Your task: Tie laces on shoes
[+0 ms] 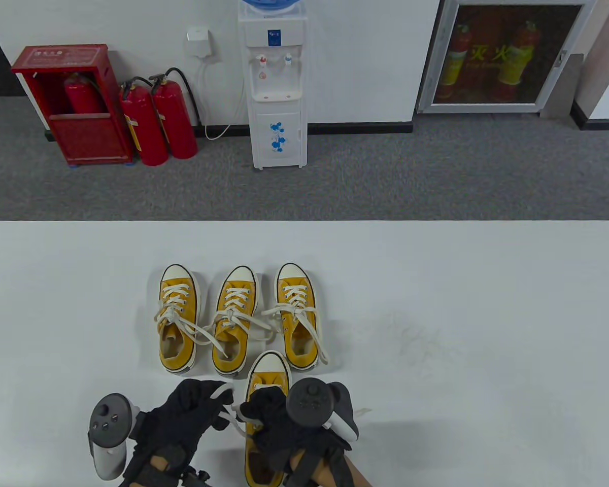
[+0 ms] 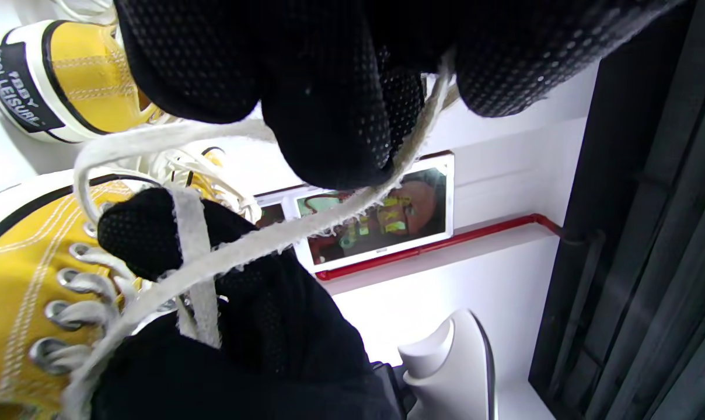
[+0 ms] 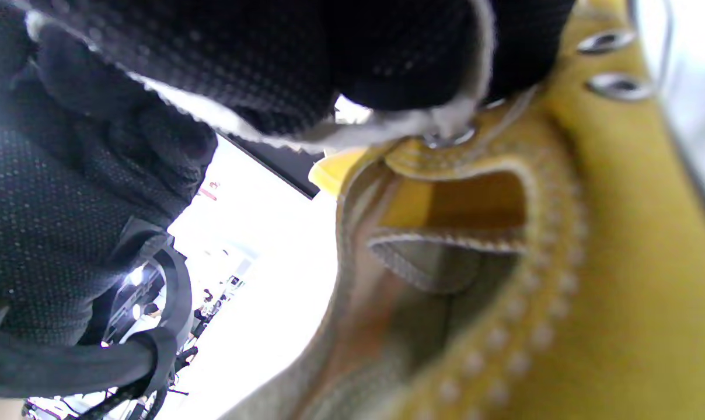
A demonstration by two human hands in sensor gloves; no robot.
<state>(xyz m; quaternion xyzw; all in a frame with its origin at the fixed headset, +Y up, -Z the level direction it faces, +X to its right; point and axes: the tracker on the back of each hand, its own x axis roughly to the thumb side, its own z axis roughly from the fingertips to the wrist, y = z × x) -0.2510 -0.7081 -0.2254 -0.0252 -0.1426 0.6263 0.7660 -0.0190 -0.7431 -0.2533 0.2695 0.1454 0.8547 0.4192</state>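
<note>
A yellow canvas shoe (image 1: 267,385) with a white toe cap lies at the table's front edge, toe pointing away. My left hand (image 1: 195,411) holds one white lace (image 1: 225,412) just left of the shoe. In the left wrist view its fingers (image 2: 329,116) grip the lace (image 2: 306,224), which runs taut across a right-hand finger (image 2: 148,230). My right hand (image 1: 269,413) rests over the shoe's eyelets and pinches the other lace; in the right wrist view the lace (image 3: 387,125) passes under its fingers (image 3: 306,64) above the shoe's opening (image 3: 446,245).
Three more yellow shoes (image 1: 178,317) (image 1: 235,319) (image 1: 298,314) stand in a row behind, toes away, their loose laces (image 1: 243,324) trailing across one another. The white table (image 1: 462,329) stretches right and left. A water dispenser (image 1: 276,86) and fire extinguishers (image 1: 157,119) stand beyond.
</note>
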